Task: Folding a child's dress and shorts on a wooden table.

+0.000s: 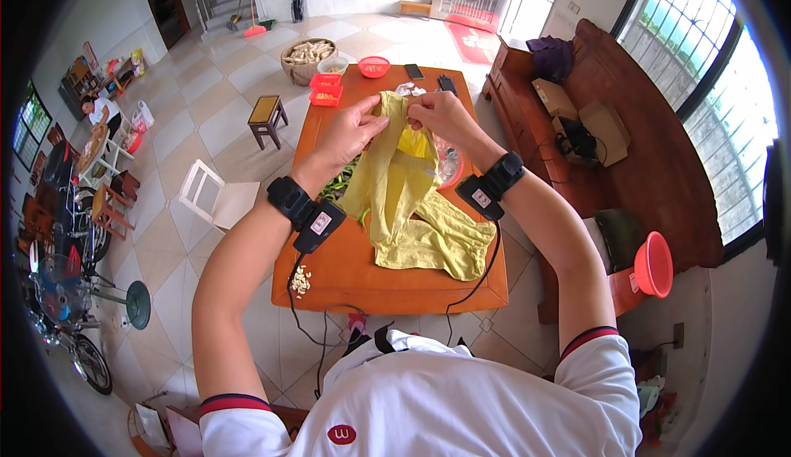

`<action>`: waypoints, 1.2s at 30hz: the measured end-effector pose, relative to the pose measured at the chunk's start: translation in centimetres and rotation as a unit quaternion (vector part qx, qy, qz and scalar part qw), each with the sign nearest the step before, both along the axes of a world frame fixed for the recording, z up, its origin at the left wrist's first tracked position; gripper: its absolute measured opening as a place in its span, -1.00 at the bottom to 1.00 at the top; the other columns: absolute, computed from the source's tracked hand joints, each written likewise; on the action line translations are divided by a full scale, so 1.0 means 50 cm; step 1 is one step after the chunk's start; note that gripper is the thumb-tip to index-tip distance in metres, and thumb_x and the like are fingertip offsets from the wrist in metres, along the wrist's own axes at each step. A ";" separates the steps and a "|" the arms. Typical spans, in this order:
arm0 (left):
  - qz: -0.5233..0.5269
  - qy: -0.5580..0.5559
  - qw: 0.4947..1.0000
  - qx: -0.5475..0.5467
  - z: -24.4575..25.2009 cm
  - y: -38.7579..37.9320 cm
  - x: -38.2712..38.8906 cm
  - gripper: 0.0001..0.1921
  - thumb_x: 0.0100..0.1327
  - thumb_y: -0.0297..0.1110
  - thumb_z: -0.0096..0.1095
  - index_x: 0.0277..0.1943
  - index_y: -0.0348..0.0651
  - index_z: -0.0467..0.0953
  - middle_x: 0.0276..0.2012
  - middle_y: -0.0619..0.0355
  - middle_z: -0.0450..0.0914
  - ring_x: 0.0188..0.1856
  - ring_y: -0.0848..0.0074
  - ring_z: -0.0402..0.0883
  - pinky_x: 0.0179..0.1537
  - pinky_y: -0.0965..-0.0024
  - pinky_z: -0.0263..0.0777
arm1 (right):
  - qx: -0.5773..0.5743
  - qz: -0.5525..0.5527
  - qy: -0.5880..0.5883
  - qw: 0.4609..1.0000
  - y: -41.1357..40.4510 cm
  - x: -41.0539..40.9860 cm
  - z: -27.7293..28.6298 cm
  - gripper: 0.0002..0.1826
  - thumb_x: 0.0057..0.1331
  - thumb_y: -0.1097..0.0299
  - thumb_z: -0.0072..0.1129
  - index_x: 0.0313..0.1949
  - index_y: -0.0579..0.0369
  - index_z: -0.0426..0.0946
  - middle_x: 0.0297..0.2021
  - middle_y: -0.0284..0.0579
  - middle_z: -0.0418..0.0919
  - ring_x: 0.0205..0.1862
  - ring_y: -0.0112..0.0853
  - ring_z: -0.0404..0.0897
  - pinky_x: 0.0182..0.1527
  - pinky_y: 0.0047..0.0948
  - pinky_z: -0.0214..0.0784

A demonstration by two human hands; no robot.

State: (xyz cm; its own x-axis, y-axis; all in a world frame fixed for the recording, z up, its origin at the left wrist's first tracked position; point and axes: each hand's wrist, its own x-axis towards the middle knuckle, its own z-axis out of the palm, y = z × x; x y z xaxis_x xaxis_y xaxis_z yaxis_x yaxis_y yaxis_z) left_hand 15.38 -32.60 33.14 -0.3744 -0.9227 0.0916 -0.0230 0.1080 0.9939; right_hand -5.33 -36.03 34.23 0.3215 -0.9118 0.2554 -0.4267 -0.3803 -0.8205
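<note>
A yellow-green cloth garment (401,191) is lifted by its upper edge over the wooden table (334,271), and its lower part lies spread on the tabletop. My left hand (349,132) pinches the top edge between thumb and fingers. At the right of that edge, my right hand (445,117) grips the fabric with bent fingers. Green vegetable pieces (338,182) show partly behind the cloth at the left. To its right, a red bowl (454,172) with clear things in it is partly covered. Both wrists wear black strapped devices with cables.
Red baskets (325,95), a round red basket (373,67) and a phone (414,72) are at the table's far end. Peeled garlic cloves (301,281) lie at the near left corner. A white chair (219,196) and a stool (267,117) stand left; a wooden sofa (609,166) stands right.
</note>
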 end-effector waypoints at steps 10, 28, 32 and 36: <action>-0.014 -0.091 0.993 -0.078 -0.022 0.023 -0.001 -0.42 0.36 -0.44 0.07 0.37 -0.33 0.08 -0.23 0.18 0.63 -0.29 0.75 0.52 -0.24 0.61 0.41 | 0.026 -0.013 0.094 0.995 0.054 0.014 0.023 -0.69 0.22 0.20 0.11 -0.41 0.24 0.63 -0.60 -0.20 0.61 -0.54 -0.56 0.58 -0.41 -0.56 0.41; -0.025 0.042 0.998 0.045 -0.049 0.067 0.048 -0.57 0.39 -0.33 0.03 0.28 -0.15 0.29 -0.11 0.30 0.60 -0.16 0.76 0.55 -0.15 0.59 0.46 | 0.098 0.126 -0.050 0.986 0.095 0.012 -0.042 -0.74 0.36 0.23 0.10 -0.26 0.22 0.54 -0.54 -0.36 0.51 -0.52 -0.64 0.42 -0.46 -0.62 0.25; -0.023 0.113 0.991 0.067 -0.049 0.085 0.048 -0.58 0.38 -0.32 0.05 0.27 -0.10 0.29 -0.08 0.33 0.58 -0.11 0.72 0.53 -0.07 0.54 0.43 | 0.110 0.154 -0.112 0.976 0.104 0.017 -0.041 -0.80 0.34 0.33 0.13 -0.28 0.24 0.51 -0.54 -0.35 0.51 -0.52 -0.67 0.42 -0.49 -0.64 0.23; -0.030 0.180 0.971 0.152 -0.056 0.097 0.048 -0.65 0.37 -0.29 0.07 0.19 -0.07 0.38 -0.09 0.33 0.57 -0.09 0.68 0.53 -0.02 0.51 0.40 | 0.097 0.151 -0.117 0.977 0.103 0.025 -0.063 -0.80 0.32 0.31 0.15 -0.28 0.23 0.53 -0.53 -0.36 0.52 -0.52 -0.68 0.40 -0.48 -0.63 0.23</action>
